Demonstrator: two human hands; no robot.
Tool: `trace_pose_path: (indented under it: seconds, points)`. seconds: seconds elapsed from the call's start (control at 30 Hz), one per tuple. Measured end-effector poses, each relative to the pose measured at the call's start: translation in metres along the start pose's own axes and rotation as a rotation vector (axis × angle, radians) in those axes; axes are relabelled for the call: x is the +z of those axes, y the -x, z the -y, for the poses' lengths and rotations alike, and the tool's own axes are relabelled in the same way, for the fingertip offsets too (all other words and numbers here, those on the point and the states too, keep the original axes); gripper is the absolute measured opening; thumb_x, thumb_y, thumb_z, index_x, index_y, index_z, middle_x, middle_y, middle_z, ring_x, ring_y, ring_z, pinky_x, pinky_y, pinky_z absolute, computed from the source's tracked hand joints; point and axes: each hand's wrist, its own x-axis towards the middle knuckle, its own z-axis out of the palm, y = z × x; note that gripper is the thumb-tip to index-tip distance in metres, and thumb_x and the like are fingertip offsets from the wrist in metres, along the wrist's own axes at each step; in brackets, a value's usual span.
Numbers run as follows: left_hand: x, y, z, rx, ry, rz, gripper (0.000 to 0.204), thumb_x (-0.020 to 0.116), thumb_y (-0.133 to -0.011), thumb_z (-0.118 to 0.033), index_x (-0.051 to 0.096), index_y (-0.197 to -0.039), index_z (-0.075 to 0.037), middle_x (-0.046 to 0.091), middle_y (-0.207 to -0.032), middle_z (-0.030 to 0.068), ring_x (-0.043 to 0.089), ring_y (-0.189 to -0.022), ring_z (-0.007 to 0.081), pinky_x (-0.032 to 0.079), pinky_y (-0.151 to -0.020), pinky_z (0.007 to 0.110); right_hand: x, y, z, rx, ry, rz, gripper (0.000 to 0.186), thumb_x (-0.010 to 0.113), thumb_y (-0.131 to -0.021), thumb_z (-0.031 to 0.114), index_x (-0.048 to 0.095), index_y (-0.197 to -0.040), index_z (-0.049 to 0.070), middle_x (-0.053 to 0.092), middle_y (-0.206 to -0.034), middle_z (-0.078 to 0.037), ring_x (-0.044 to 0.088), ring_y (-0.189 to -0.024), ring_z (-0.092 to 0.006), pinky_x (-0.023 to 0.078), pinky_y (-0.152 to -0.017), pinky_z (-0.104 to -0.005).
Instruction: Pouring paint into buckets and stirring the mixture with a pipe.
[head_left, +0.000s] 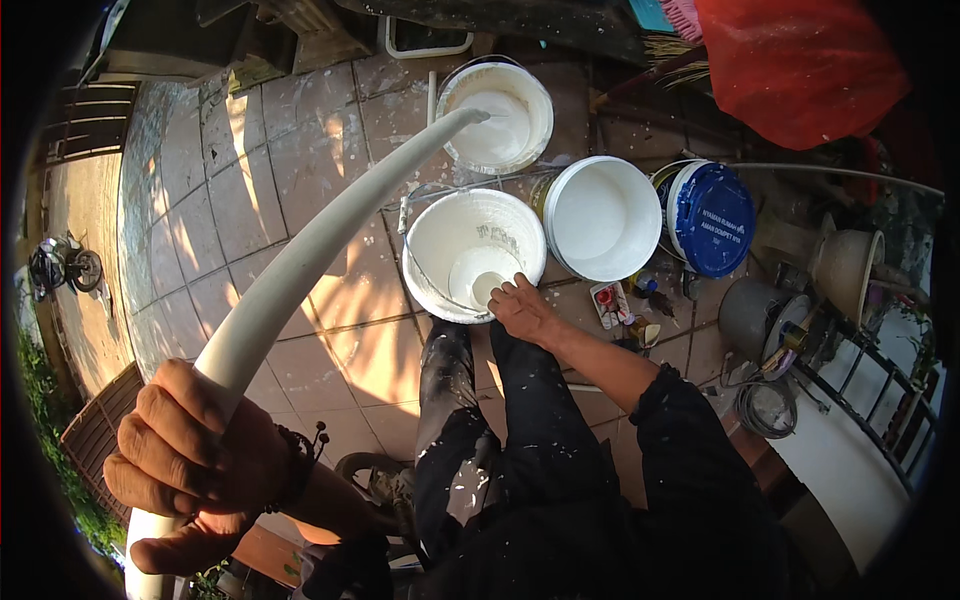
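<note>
My left hand [195, 455], with a dark bracelet at the wrist, is wrapped round a long off-white pipe [300, 265]. The pipe slants up and away, its far end over or inside the far white bucket [545, 105]; whether it touches the bottom I cannot tell. In front of my legs stands a nearer white bucket [412, 240] with a wire handle and grey smears inside. My right hand [522, 308] reaches over its near rim, fingers closed on a small white cup [485, 288] inside. Part of the cup is hidden by the fingers.
Right of the near bucket stand an open white pail [605, 215] and a pail with a blue lid [712, 220]. Small jars and tools [612, 305] lie near them. A coiled cable [766, 408] and a grey pot [755, 318] are farther right. Paint spots mark the tiled floor [280, 190].
</note>
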Motion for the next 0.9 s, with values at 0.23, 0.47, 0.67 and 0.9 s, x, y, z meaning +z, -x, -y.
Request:
trace_pose_path:
  seconds: [0.23, 0.47, 0.67, 0.9]
  points:
    - [-0.031, 0.003, 0.033, 0.042, -0.097, -0.068, 0.033, 0.073, -0.081, -0.028, 0.046, -0.062, -0.023, 0.047, -0.054, -0.0149, 0.048, -0.053, -0.0004, 0.038, -0.061, 0.018, 0.135, -0.058, -0.02, 0.131, 0.019, 0.006, 0.007, 0.059, -0.083, 0.016, 0.066, -0.081, 0.017, 0.06, -0.087, -0.001, 0.06, -0.091, -0.0182, 0.04, -0.091, -0.0387]
    - [-0.059, 0.025, 0.069, -0.057, -0.035, -0.08, 0.042, 0.073, -0.081, -0.042, 0.041, -0.061, -0.024, 0.043, -0.057, -0.0109, 0.043, -0.055, 0.0031, 0.037, -0.069, 0.021, 0.214, -0.05, -0.017, 0.352, 0.034, 0.213, 0.016, 0.054, -0.089, 0.01, 0.068, -0.085, 0.014, 0.061, -0.099, -0.005, 0.055, -0.106, -0.0182, 0.038, -0.093, -0.0375]
    - [-0.068, 0.035, 0.091, -0.111, 0.114, 0.086, 0.044, 0.073, -0.083, -0.045, 0.042, -0.062, -0.022, 0.042, -0.059, -0.0097, 0.043, -0.059, 0.006, 0.034, -0.068, 0.025, 0.203, -0.035, 0.011, 0.384, -0.074, 0.315, 0.026, 0.062, -0.085, 0.029, 0.071, -0.097, 0.007, 0.063, -0.106, -0.006, 0.053, -0.112, -0.024, 0.036, -0.102, -0.0408]
    - [-0.053, 0.051, 0.113, 0.012, -0.179, -0.154, 0.034, 0.072, -0.073, -0.011, 0.042, -0.061, -0.024, 0.043, -0.051, -0.0163, 0.044, -0.048, -0.0009, 0.036, -0.059, 0.017, 0.205, -0.034, -0.006, 0.841, -0.145, 0.133, 0.03, 0.066, -0.084, 0.023, 0.063, -0.106, 0.002, 0.061, -0.104, -0.014, 0.06, -0.102, -0.029, 0.046, -0.087, -0.043]
